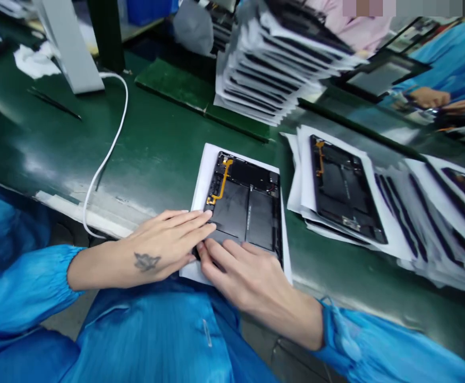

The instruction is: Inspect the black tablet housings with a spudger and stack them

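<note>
One left hand (168,247), one right hand (244,276), both on tablet housing (242,213)

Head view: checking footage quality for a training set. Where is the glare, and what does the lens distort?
Head view: pale glare patches lie on the green bench mat; the wide lens bends the stacked tablet panels at the frame's top; the tablet panel on white paper looks sharp.

The tablet's back panel (246,213) in front of you looks matt black, with a glossy amber flex cable (221,181) at its ten o'clock. Beneath it lies smooth white paper (200,197). At nine o'clock, your green bench mat (156,143) shines glossy; at six, your blue smock (156,340) is sheen-finished cloth.
</note>
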The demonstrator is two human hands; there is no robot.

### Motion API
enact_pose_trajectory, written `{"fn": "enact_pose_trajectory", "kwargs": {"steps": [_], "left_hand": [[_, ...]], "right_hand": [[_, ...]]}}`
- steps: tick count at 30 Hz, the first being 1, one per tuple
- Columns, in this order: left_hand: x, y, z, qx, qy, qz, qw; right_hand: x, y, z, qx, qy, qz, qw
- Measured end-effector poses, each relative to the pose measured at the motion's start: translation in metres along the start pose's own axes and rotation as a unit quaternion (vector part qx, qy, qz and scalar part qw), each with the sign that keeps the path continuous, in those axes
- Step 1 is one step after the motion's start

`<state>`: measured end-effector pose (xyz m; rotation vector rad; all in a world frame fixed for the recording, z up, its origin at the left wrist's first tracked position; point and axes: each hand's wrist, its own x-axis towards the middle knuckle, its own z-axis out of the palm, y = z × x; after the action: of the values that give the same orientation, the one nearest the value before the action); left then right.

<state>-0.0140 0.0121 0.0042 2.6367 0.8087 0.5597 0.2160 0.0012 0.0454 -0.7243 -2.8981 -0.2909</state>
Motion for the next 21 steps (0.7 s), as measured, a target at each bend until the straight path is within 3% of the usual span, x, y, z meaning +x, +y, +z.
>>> {"fn": "enact_pose_trajectory", "kwargs": {"steps": [3, 5, 6, 8, 10, 11, 13, 15, 18, 21], "left_hand": [[-0.003, -0.003, -0.001, 0.003, 0.012, 0.008, 1.0], [-0.008, -0.004, -0.001, 0.023, 0.063, 0.002, 0.998], [-0.01, -0.004, 0.001, 0.04, 0.098, 0.003, 0.994], [-0.015, -0.002, 0.005, 0.074, 0.151, 0.017, 0.986], [-0.017, 0.0, 0.007, 0.1, 0.173, 0.046, 0.979], [-0.017, 0.001, 0.008, 0.111, 0.179, 0.058, 0.976], [-0.016, 0.003, 0.008, 0.129, 0.183, 0.078, 0.971], [-0.013, 0.004, 0.008, 0.152, 0.183, 0.1, 0.966], [-0.009, 0.006, 0.008, 0.175, 0.177, 0.12, 0.961], [-0.007, 0.008, 0.01, 0.171, 0.174, 0.124, 0.962]], "right_hand": [[-0.003, -0.001, -0.006, 0.07, 0.009, 0.064, 0.995], [-0.011, -0.01, -0.01, 0.128, 0.083, 0.172, 0.973], [-0.016, -0.017, -0.012, 0.16, 0.142, 0.245, 0.946], [-0.027, -0.031, -0.012, 0.243, 0.274, 0.373, 0.853], [-0.036, -0.042, -0.01, 0.346, 0.344, 0.421, 0.764], [-0.039, -0.045, -0.007, 0.388, 0.344, 0.415, 0.748], [-0.044, -0.048, 0.002, 0.422, 0.316, 0.374, 0.763], [-0.046, -0.051, 0.014, 0.406, 0.3, 0.324, 0.8], [-0.044, -0.055, 0.03, 0.333, 0.31, 0.258, 0.852], [-0.04, -0.059, 0.038, 0.241, 0.287, 0.235, 0.897]]}}
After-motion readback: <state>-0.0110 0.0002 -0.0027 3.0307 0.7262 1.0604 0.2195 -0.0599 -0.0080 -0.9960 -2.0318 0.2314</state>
